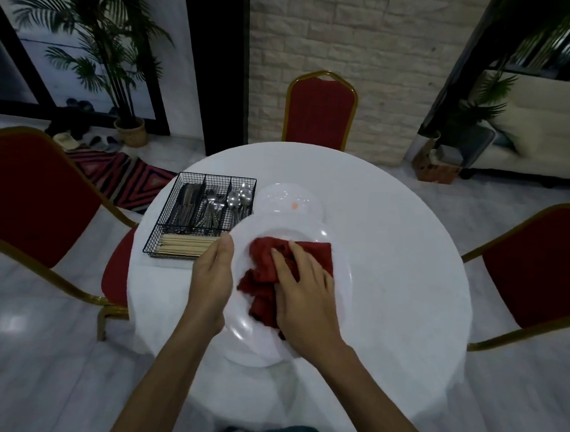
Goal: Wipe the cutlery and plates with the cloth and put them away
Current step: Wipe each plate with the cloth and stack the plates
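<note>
The left hand (211,278) gripped the left rim of a large round white plate (341,287), thumb on top, above a round white table (392,250). The right hand (305,298) pressed a crumpled dark red cloth (263,265) onto the plate, fingers nearly flat.

Glossy white plate (334,307), soft red cloth (266,275), black wire-mesh caddy (175,221), shiny metal spoons (239,195), pale wooden chopsticks (184,244)
</note>
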Available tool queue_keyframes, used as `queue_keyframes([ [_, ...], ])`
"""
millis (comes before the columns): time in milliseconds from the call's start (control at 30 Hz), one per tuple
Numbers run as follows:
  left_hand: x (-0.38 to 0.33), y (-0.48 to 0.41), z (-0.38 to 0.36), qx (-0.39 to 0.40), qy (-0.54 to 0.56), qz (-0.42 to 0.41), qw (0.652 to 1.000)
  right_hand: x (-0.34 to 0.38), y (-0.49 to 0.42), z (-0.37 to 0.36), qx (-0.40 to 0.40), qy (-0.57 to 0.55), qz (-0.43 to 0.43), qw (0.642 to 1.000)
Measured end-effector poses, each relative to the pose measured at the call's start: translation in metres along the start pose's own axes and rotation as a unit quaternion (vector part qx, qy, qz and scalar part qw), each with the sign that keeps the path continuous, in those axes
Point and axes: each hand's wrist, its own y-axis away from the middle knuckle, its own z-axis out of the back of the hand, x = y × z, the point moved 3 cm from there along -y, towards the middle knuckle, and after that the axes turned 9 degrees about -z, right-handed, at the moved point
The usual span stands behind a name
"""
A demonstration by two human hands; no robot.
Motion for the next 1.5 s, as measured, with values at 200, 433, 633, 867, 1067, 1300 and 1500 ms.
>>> queue_keyframes([
  [200, -0.016, -0.024, 0.030, -0.066, -0.005, -0.005, 0.998, 0.018, 0.030, 0.003, -0.035, -0.060, 0.061, 0.996],
  [433, -0.023, -0.017, 0.008, -0.039, -0.025, -0.035, 0.998, 0.048, 0.041, -0.004, 0.032, -0.193, 0.069, 0.978],
  [633, -0.018, -0.029, 0.030, -0.040, -0.018, -0.002, 0.999, 0.011, 0.009, 0.016, 0.020, -0.137, 0.156, 0.978],
  [867, -0.011, -0.016, 0.020, 0.023, -0.050, 0.011, 0.998, -0.040, -0.043, 0.029, -0.022, -0.025, 0.124, 0.992],
  [1067, -0.018, -0.017, 0.020, 0.011, -0.040, 0.038, 0.998, -0.040, -0.017, 0.018, -0.114, -0.048, 0.132, 0.984],
  [1300, -0.029, -0.029, 0.024, -0.052, 0.000, 0.043, 0.998, 0.017, 0.040, 0.008, -0.023, -0.091, 0.094, 0.991],
  [1500, -0.015, -0.019, 0.011, -0.032, 0.028, 0.077, 0.996, 0.051, 0.032, 0.013, 0.158, -0.150, 0.115, 0.969],
])
